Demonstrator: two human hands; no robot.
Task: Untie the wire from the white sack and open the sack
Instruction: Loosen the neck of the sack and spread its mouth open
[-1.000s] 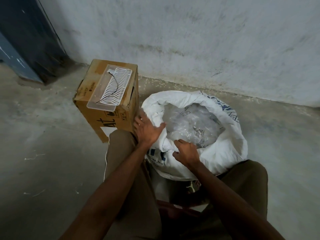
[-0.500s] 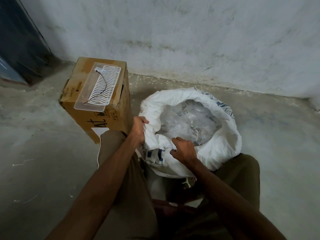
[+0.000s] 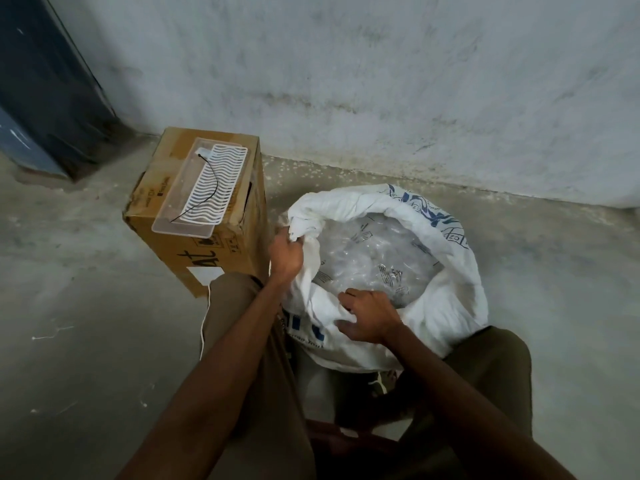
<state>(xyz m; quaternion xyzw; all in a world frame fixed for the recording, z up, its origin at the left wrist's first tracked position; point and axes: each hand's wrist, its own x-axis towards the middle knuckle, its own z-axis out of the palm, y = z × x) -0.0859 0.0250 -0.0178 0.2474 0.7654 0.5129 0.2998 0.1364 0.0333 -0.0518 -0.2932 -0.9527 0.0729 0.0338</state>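
white sack [image 3: 450, 306] mouth open | left hand [image 3: 285, 258] fisted on rim | right hand [image 3: 370, 315] pinching near rim

The left hand [image 3: 285, 259] has climbed from the white sack [image 3: 450, 289]'s nine o'clock side toward ten o'clock, lifting a bunched fold of rim. The right hand [image 3: 369, 317] now pinches cloth at six o'clock.

Sack [image 3: 446, 299] matt white woven cloth (glossy clear plastic inside); box [image 3: 214, 251] brown cardboard; floor [image 3: 86, 323] rough concrete.
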